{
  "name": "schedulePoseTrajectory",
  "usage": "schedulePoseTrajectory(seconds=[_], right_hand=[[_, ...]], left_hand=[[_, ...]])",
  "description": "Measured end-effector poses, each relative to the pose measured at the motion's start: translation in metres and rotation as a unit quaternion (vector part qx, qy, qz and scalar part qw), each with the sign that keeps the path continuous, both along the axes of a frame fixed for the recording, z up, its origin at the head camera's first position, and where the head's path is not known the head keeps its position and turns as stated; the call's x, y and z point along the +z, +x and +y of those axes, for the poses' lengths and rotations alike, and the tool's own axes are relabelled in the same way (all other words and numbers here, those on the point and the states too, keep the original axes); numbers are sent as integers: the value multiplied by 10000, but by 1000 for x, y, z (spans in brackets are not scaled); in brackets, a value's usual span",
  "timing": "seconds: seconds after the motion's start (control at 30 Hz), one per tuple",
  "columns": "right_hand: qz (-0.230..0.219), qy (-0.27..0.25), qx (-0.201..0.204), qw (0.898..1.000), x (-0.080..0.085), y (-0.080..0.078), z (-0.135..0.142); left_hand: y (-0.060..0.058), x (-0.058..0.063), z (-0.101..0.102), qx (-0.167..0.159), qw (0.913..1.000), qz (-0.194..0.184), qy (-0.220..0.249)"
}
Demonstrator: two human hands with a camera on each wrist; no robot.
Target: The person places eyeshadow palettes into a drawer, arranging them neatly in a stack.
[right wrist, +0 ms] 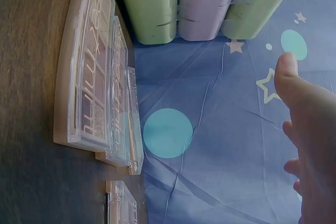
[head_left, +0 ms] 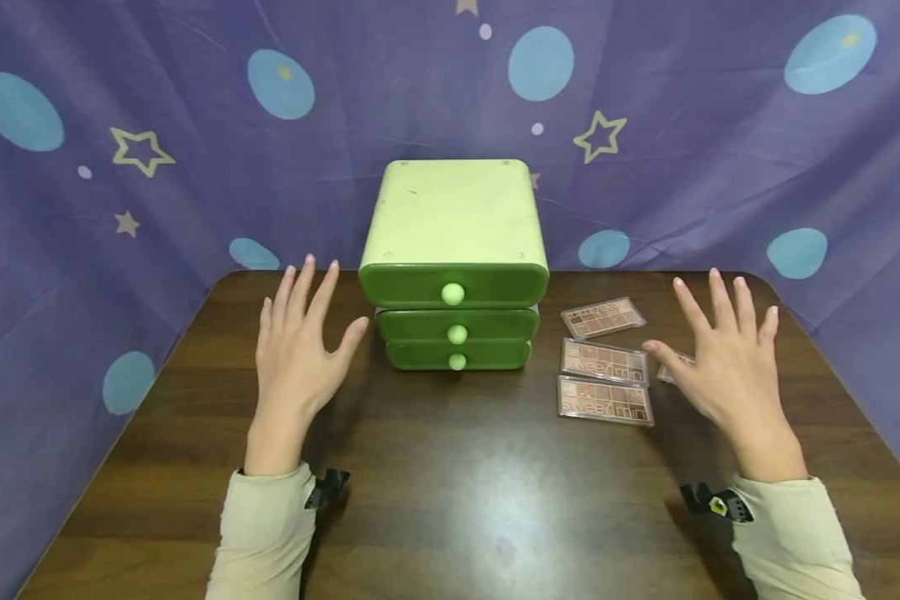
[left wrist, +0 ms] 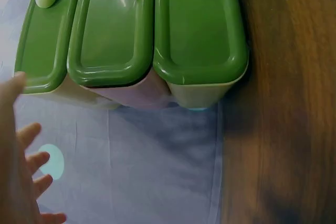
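Fingers spread, my left hand (head_left: 296,354) hovers left of a green three-drawer cabinet (head_left: 456,212), touching nothing. Each dark green drawer front carries a round pale knob (head_left: 453,293), and all the drawers look closed. On the other side, my right hand (head_left: 731,367) is held above the table with its fingers spread too. Three eyeshadow palettes (head_left: 606,402) in clear cases lie flat between the cabinet and that hand. A smaller palette (right wrist: 122,203) lies apart from them; in the head view my right hand partly covers it.
A brown wooden table (head_left: 450,517) bears everything. Behind it hangs a purple cloth (head_left: 420,83) with blue spots and stars, close to the cabinet's back. A dark wrist strap with a camera (head_left: 716,502) sits at the right sleeve, and another (head_left: 328,487) at the left.
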State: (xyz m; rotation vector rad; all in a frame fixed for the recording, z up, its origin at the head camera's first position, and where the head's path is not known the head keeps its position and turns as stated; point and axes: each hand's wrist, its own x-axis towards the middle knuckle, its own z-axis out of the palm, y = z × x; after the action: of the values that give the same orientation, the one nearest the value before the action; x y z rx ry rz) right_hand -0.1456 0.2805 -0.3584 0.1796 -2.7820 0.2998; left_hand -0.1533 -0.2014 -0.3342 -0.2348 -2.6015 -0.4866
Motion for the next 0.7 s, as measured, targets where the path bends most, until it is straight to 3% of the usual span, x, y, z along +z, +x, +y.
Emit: schedulePoseTrajectory(seconds=[0.13, 0.27, 0.43, 0.53, 0.7], right_hand=[[49, -48, 22, 10000, 0, 1, 0], [129, -80, 77, 9999, 1, 1, -2], [215, -105, 146, 9996, 4, 2, -5], [258, -95, 185, 9995, 6, 5, -9], [334, -102, 260, 9991, 11, 10, -17]], left_hand=[[-8, 0, 6, -417, 9955, 234, 815], [-18, -1, 13, -863, 9812, 374, 1687], [-32, 0, 20, -1425, 9530, 416, 2641], [-38, 2, 23, -1771, 9318, 455, 3135], [-46, 5, 25, -2077, 8990, 364, 3838]])
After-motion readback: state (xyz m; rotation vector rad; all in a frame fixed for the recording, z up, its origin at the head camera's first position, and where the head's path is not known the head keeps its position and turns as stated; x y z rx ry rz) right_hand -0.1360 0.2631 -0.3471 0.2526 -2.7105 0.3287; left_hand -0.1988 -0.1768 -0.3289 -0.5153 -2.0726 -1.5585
